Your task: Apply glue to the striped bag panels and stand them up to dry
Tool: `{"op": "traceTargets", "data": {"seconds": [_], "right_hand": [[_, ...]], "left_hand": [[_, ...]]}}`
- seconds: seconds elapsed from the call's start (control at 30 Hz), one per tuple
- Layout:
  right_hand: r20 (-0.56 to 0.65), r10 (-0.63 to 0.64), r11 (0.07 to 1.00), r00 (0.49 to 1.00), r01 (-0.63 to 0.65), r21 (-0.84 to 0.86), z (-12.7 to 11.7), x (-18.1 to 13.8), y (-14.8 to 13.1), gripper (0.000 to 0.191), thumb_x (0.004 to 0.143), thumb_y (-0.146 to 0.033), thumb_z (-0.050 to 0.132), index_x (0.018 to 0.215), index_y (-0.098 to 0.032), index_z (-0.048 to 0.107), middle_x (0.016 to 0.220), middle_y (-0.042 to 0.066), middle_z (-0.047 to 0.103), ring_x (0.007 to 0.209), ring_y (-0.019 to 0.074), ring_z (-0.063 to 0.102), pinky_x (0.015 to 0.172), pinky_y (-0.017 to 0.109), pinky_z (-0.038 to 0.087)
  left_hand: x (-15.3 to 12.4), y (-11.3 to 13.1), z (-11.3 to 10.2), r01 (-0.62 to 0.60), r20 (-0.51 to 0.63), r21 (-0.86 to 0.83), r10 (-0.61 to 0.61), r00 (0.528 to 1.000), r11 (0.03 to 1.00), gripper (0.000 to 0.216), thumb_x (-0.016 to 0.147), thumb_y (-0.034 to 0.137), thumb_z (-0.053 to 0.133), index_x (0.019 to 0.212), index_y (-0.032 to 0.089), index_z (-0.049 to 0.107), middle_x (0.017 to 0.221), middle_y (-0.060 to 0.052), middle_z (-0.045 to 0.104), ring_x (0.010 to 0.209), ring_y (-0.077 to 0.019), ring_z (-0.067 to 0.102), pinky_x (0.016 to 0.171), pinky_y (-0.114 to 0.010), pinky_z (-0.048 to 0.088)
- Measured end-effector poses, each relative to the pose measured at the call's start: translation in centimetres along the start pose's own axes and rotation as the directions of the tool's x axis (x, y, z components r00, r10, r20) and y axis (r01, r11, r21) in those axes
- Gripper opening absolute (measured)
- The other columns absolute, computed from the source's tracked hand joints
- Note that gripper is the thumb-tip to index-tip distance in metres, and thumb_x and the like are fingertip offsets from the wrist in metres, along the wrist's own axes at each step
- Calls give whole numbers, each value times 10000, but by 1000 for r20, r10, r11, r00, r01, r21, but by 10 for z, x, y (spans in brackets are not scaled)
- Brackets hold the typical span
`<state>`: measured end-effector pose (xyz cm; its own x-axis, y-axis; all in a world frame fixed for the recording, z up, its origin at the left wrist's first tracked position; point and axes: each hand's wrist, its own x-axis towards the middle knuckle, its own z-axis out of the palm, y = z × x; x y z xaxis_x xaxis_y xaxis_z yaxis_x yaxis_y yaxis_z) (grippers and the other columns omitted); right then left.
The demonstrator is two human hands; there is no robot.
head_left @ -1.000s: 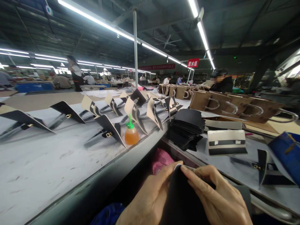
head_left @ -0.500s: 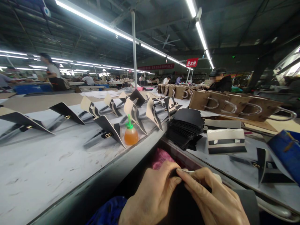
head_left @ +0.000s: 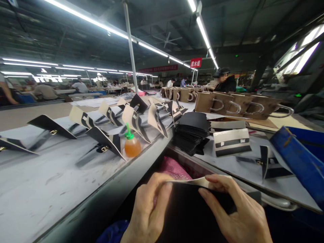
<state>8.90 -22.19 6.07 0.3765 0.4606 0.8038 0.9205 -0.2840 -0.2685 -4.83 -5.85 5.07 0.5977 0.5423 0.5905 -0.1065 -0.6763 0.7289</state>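
Observation:
Low in the view, both my hands grip one black leather piece [head_left: 188,211] with a pale folded edge along its top. My left hand [head_left: 148,211] pinches its left corner between thumb and fingers. My right hand [head_left: 238,216] lies over its right side, the fingers closed on the edge. A stack of black cut pieces [head_left: 192,131] rests on the worktable just beyond my hands. An orange glue bottle [head_left: 131,145] with a green nozzle stands on the grey belt [head_left: 45,182] to the left.
Several folded black-and-cream pieces with gold clasps stand along the belt. Brown handbags [head_left: 227,104] line the right table, with a person seated behind them. A blue bin [head_left: 298,158] sits at right, a pink cloth [head_left: 174,170] lies in the gap between the tables.
My hands have spread apart along the black piece and its pale top edge now shows between them. The view has swung right, so everything sits further left.

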Motion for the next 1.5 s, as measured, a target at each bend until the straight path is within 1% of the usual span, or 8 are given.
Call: {"op": "traceTargets", "data": {"seconds": [0.2, 0.4, 0.5, 0.7, 0.83, 1.07, 1.27, 1.5], "right_hand": [[8, 14, 1000, 1000, -14, 18, 2, 2, -2, 155, 971, -366, 584, 1072, -251, 564, 760, -43, 708, 646, 136, 715, 643, 214, 575], [-23, 32, 999, 999, -32, 15, 6, 5, -3, 142, 976, -380, 552, 1027, -252, 586, 710, -58, 674, 604, 113, 693, 575, 188, 546], [-21, 82, 997, 996, -82, 2, 8, 5, 4, 165, 955, -400, 585, 1023, -252, 609, 719, -50, 692, 620, 133, 706, 575, 216, 561], [-17, 205, 979, 979, -205, 21, 3, -4, 22, 147, 923, -394, 639, 976, -256, 646, 784, -32, 741, 683, 157, 723, 653, 264, 582], [6, 229, 973, 973, -229, 40, 1, -4, 21, 159, 918, -406, 636, 917, -253, 680, 764, -18, 732, 671, 167, 713, 631, 272, 575], [64, 155, 987, 986, -158, 37, -3, 7, 15, 185, 947, -397, 591, 878, -264, 699, 748, -25, 710, 639, 154, 677, 597, 258, 545], [43, 171, 985, 984, -171, 7, -5, 2, 25, 153, 930, -390, 621, 932, -261, 704, 773, -29, 729, 679, 160, 710, 623, 253, 556], [117, 72, 997, 991, -72, -5, -8, 3, 26, 175, 977, -311, 563, 1034, -263, 722, 836, -7, 678, 699, 139, 681, 631, 236, 544]], "left_hand": [[-7, 8, 4, 55, 29, -64, -53, 998, 996, 215, 996, 334, 499, 1007, 249, 696, 852, -18, 742, 604, -147, 595, 771, -267, 558], [-10, 8, 6, -27, 5, -26, 27, 1000, 999, 211, 993, 320, 521, 1009, 254, 721, 907, -34, 781, 687, -161, 654, 720, -252, 529], [-9, 2, 3, 9, -1, -21, -9, 1000, 1000, 204, 983, 328, 530, 985, 245, 717, 887, -35, 779, 677, -170, 664, 709, -256, 541], [-14, -3, -2, 49, -38, -65, -52, 998, 997, 223, 980, 351, 537, 1009, 247, 732, 936, -11, 788, 699, -153, 668, 883, -261, 538], [-15, 4, -2, -26, -43, -75, 23, 999, 997, 226, 994, 343, 542, 1035, 285, 757, 975, 15, 808, 791, -148, 713, 855, -225, 540], [-15, 9, 2, -182, -109, -107, 171, 979, 977, 223, 1008, 300, 537, 1095, 352, 736, 989, 64, 818, 773, -132, 750, 735, -215, 551], [-16, 7, 0, -119, -124, -128, 103, 987, 985, 191, 1005, 349, 552, 1016, 353, 742, 957, 105, 812, 801, -106, 736, 835, -179, 525], [-13, 13, -1, 98, -128, -263, -135, 983, 960, 178, 985, 403, 567, 946, 323, 722, 949, 107, 789, 853, -94, 708, 861, -144, 501]]}}
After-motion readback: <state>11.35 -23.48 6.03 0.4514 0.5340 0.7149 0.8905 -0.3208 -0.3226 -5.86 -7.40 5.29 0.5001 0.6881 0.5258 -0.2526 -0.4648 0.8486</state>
